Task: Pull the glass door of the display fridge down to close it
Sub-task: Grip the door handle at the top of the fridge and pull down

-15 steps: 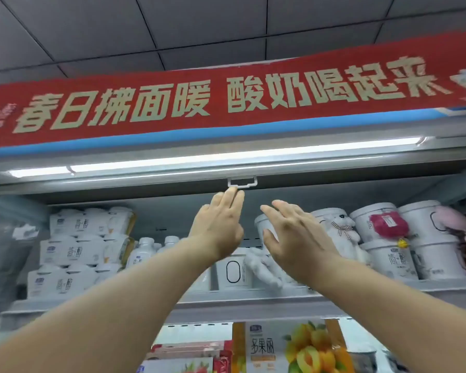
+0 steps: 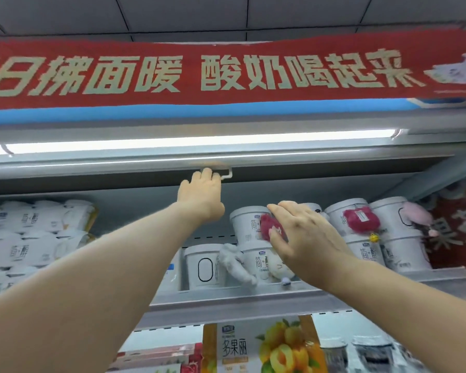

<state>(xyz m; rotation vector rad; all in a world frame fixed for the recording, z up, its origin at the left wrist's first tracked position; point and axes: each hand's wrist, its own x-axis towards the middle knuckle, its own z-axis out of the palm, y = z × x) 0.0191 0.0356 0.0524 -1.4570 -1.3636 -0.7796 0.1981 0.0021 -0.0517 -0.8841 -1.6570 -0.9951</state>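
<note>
The fridge's door is rolled up at the top of the opening; only its pale bottom rail point(image 2: 307, 160) shows, under a lit tube. A small white handle point(image 2: 228, 175) hangs from the rail's middle. My left hand point(image 2: 201, 196) reaches up with its fingers curled over the handle's left part. My right hand point(image 2: 301, 232) hovers lower and to the right, fingers spread, palm toward the shelf, holding nothing.
White yoghurt tubs point(image 2: 249, 222) with plush toys fill the top shelf behind my hands. White cartons point(image 2: 38, 232) are stacked at the left. A metal shelf edge point(image 2: 226, 302) runs below, with fruit-printed boxes point(image 2: 261, 345) under it. A red banner point(image 2: 226, 74) spans the top.
My left hand rose from just under the handle and hooked its fingers over it. The right hand dropped a little and shifted right. The camera moved closer.
</note>
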